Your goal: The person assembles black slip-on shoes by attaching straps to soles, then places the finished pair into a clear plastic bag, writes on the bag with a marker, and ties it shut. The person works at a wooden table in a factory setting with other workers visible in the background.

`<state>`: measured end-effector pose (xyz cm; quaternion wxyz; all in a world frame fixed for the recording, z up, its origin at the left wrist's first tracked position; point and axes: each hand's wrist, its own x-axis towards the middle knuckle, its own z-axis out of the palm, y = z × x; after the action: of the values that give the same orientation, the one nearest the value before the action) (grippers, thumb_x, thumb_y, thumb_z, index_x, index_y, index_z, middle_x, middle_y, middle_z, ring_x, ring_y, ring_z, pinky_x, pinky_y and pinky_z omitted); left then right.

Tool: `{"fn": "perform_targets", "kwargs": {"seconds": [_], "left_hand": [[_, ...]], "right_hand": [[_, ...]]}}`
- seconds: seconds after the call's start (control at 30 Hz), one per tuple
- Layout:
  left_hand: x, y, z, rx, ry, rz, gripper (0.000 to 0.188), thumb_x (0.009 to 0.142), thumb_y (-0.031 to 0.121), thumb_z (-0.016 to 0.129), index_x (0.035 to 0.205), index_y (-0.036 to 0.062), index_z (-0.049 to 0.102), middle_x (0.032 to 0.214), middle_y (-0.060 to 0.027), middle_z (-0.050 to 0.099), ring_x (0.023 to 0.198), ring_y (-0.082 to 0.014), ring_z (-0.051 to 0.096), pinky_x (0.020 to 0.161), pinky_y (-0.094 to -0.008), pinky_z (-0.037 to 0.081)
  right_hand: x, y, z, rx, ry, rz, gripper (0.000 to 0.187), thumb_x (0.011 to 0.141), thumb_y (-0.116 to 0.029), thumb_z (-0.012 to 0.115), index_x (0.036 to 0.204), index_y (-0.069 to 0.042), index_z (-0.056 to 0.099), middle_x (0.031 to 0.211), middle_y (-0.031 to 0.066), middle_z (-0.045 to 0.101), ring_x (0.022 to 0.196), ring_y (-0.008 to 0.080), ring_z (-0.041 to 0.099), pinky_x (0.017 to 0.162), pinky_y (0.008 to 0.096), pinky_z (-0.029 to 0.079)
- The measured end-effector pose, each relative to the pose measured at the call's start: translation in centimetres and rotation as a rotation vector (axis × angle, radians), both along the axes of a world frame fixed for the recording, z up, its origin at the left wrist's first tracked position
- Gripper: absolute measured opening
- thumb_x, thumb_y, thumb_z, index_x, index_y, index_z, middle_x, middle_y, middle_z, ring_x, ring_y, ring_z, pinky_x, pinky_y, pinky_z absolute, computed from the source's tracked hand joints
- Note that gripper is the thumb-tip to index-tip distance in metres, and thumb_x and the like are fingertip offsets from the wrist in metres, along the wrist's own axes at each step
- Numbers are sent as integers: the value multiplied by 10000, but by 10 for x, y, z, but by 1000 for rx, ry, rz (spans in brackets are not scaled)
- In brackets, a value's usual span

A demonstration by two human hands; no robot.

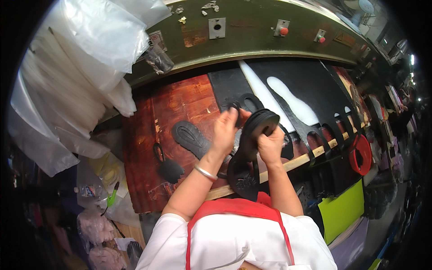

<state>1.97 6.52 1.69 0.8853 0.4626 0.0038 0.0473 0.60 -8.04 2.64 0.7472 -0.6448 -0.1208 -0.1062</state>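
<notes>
My right hand (271,145) grips a bundle of black shoe soles (254,130) by an opening in it, and the bundle tilts down toward my apron. Just left of it, my left hand (225,131) is raised with its fingers closed on a small black piece (236,110), blurred so its kind is unclear. A ridged black shoe sole (190,137) lies flat on the red-brown board below my left hand. Further left rests a black cut-out piece (170,169) with a loop at one end. The lower part of the bundle hangs over the board's near edge.
A green machine beam with red buttons (283,31) spans the back. Black sheet (292,72) with a white sole-shaped gap lies under it. Clear plastic bags (90,40) hang at left. A red ring-shaped object (360,155) and a lime-green sheet (342,211) are at right.
</notes>
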Motion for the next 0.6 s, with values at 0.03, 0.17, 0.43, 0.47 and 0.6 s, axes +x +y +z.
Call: {"fn": "perform_targets", "kwargs": {"seconds": [0.03, 0.17, 0.43, 0.47, 0.6], "left_hand": [[6, -4, -1, -220, -24, 62, 294, 1007, 275, 481, 924, 18, 597, 832, -79, 659, 745, -137, 632, 670, -262, 533], [28, 45, -19, 1085, 218, 136, 325, 967, 250, 506, 1100, -41, 567, 915, -186, 658, 801, -291, 658, 744, -421, 541], [19, 24, -13, 1729, -278, 327, 533, 881, 238, 626, 1315, -34, 477, 1322, -275, 478, 1225, -412, 448, 1035, -432, 373], [13, 10, -1, 1468, -326, 202, 573, 870, 309, 643, 1304, -31, 484, 1270, -272, 506, 1184, -400, 483, 998, -420, 399], [-17, -54, 18, 906, -313, -95, 535, 894, 386, 637, 1202, -36, 521, 1050, -217, 591, 985, -357, 594, 864, -380, 460]], "right_hand": [[-4, -11, 1, -33, 44, -124, 187, 746, 74, 543, 906, 16, 620, 858, 18, 643, 784, 103, 584, 725, 250, 477], [-20, -63, 4, 208, 116, -362, 141, 798, 106, 542, 836, -17, 600, 794, 3, 612, 724, 100, 572, 667, 242, 466], [-8, -76, 3, 250, 153, -290, 194, 786, 64, 517, 940, 9, 621, 870, 29, 636, 723, 119, 597, 688, 263, 503], [-3, -70, 3, 178, 239, -311, 175, 784, 44, 541, 937, 15, 621, 862, 27, 640, 717, 120, 602, 676, 265, 505], [6, -49, 7, -90, 286, -279, 193, 778, -33, 624, 959, 35, 623, 862, 59, 667, 741, 131, 615, 678, 282, 511]]}}
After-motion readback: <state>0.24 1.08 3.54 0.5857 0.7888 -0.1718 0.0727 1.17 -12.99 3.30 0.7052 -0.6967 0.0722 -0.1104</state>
